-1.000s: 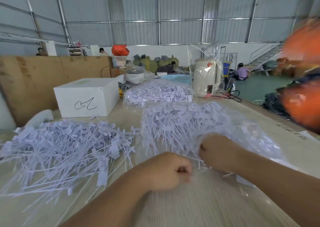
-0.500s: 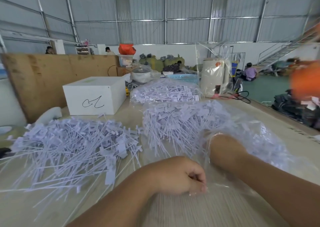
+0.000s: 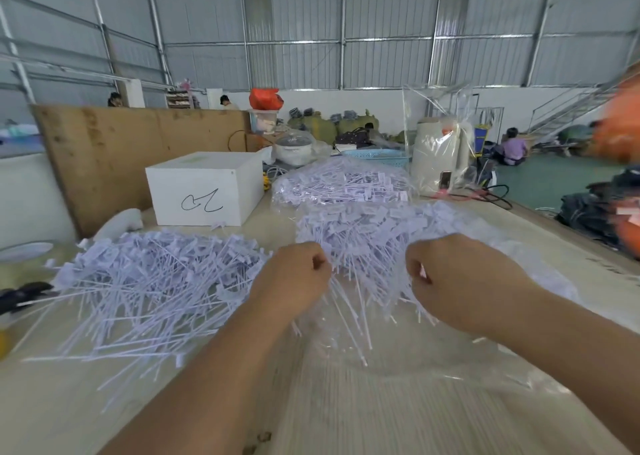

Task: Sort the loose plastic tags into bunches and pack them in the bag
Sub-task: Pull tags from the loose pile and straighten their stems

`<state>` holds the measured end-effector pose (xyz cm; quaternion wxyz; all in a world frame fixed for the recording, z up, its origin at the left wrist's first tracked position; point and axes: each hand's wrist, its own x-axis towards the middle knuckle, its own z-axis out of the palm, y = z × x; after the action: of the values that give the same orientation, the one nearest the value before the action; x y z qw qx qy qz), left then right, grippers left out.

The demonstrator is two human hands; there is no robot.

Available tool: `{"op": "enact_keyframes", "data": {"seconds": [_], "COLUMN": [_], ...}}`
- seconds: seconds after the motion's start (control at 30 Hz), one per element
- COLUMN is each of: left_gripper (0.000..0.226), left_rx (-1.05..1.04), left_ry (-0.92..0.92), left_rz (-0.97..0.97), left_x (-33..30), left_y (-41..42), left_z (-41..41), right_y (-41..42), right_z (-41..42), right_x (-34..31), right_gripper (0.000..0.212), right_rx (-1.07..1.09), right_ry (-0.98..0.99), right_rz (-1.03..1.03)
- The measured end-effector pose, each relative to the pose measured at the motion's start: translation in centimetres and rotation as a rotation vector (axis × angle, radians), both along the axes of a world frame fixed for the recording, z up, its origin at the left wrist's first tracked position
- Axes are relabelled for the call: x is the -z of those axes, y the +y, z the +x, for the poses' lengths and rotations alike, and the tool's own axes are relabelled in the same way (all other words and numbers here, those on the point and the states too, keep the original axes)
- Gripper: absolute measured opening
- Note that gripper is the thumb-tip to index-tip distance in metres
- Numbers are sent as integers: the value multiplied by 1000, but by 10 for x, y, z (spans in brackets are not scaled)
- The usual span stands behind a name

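Note:
A clear plastic bag [image 3: 415, 357] lies open toward me in the middle of the table, stuffed with pale lilac plastic tags [image 3: 367, 239] whose thin tails poke out of its mouth. My left hand [image 3: 294, 281] is curled at the left side of that mouth and seems to grip the bag's edge. At the right side my right hand [image 3: 460, 281] is curled the same way on the plastic. A big loose heap of tags [image 3: 149, 288] spreads over the table to the left. A second filled bag [image 3: 343, 184] sits behind.
A white box [image 3: 204, 187] with a pen mark stands behind the loose heap, in front of a plywood board [image 3: 121, 149]. Further right are a blue basket [image 3: 377, 154], a plastic-wrapped kettle [image 3: 436, 156] and cables [image 3: 491, 194]. A black object [image 3: 20, 297] lies at the left edge.
Both hands have moved away from me to the bag's mouth and spread apart. The right hand, which reached into the tags, now sits at the right edge.

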<state>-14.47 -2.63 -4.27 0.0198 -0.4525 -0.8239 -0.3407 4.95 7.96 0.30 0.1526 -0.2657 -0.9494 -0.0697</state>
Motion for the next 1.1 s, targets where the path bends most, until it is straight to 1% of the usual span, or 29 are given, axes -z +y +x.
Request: {"op": "enact_keyframes", "data": {"seconds": [0.07, 0.1, 0.13, 0.2, 0.23, 0.27, 0.3, 0.33, 0.37, 0.43, 0.47, 0.5, 0.57, 0.6, 0.67, 0.77, 0.87, 1.03, 1.07, 1.1], "left_gripper": [8, 7, 14, 22, 23, 25, 28, 32, 38, 53, 60, 67, 72, 70, 59, 52, 52, 49, 49, 49], "left_rx": [-129, -187, -233, -285, -303, -329, -362, -403, -454, -563, -603, -624, -621, -601, -550, -474, -406, -311, -309, -328], "left_ry": [96, 133, 153, 152, 149, 146, 143, 136, 130, 107, 73, 26, -42, -50, -25, -3, -11, -144, -151, -117], "left_rz": [18, 23, 17, -1, -20, -51, -83, -114, -144, -231, -279, -319, -373, -379, -340, -285, -225, -86, -77, -90], "left_x": [-2, -2, -2, -3, -3, -3, -3, -4, -5, -4, -2, 1, 7, 10, 13, 13, 15, 3, -2, -9], "left_y": [-3, -5, -6, -9, -11, -12, -14, -17, -20, -27, -30, -32, -32, -32, -30, -26, -22, -24, -26, -30], "left_z": [-7, -10, -13, -18, -21, -24, -29, -34, -41, -55, -61, -66, -71, -72, -73, -69, -64, -68, -69, -70], "right_y": [-10, -15, -20, -27, -29, -31, -32, -34, -36, -43, -45, -45, -44, -43, -41, -42, -41, -36, -36, -35], "right_z": [-6, -11, -17, -35, -45, -57, -70, -83, -95, -113, -119, -123, -126, -126, -125, -125, -126, -125, -124, -124], "right_x": [-5, -4, -1, 7, 13, 18, 24, 30, 36, 46, 52, 58, 66, 69, 72, 73, 74, 73, 73, 73], "right_gripper": [7, 6, 7, 15, 16, 12, 8, 11, 15, 15, 15, 14, 16, 19, 20, 12, 24, 30, 31, 31], "right_rx": [-58, -100, -155, -278, -332, -363, -374, -376, -384, -381, -372, -359, -311, -281, -235, -196, -193, -176, -168, -162], "right_ry": [187, 249, 286, 302, 302, 291, 274, 245, 204, 112, 79, 55, 14, -1, -1, -21, -20, 8, 12, 16], "right_rz": [95, 134, 159, 153, 134, 102, 58, -9, -115, -379, -475, -525, -539, -538, -544, -455, -420, -487, -504, -514]}}
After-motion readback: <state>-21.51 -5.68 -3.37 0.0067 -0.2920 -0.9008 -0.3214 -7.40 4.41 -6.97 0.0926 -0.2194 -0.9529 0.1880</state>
